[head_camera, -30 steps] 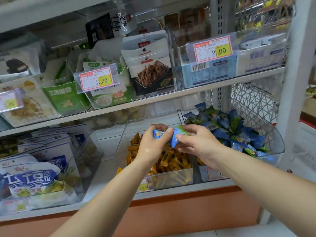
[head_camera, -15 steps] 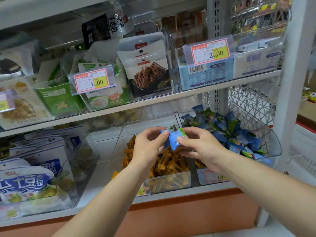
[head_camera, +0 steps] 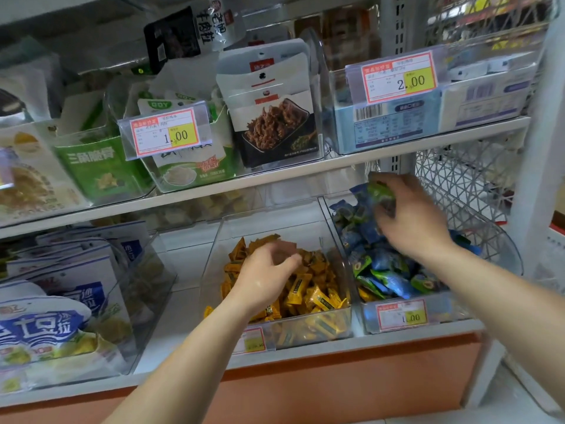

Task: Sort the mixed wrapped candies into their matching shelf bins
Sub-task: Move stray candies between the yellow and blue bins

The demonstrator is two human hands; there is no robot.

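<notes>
Two clear bins stand side by side on the lower shelf. The middle bin [head_camera: 214, 264] is full of yellow wrapped candies [head_camera: 315, 298]; the right bin [head_camera: 507, 261] is heaped with blue and green wrapped candies [head_camera: 382, 267]. My right hand [head_camera: 409, 215] hovers over the back of the right bin and grips a few blue and green candies [head_camera: 377, 192]. My left hand [head_camera: 269, 276] hangs over the yellow candies with loosely curled, blurred fingers; whether it holds anything is unclear.
A bin of white and blue snack bags [head_camera: 55, 304] fills the lower left. The upper shelf [head_camera: 275, 179] sits close above both hands, carrying snack packs and price tags. A white upright post [head_camera: 535, 179] and wire mesh [head_camera: 458, 185] bound the right side.
The hands, joined over the yellow bin around blue candies, have separated. My right hand carried the candies right and up over the blue bin; my left hand dropped toward the yellow candies.
</notes>
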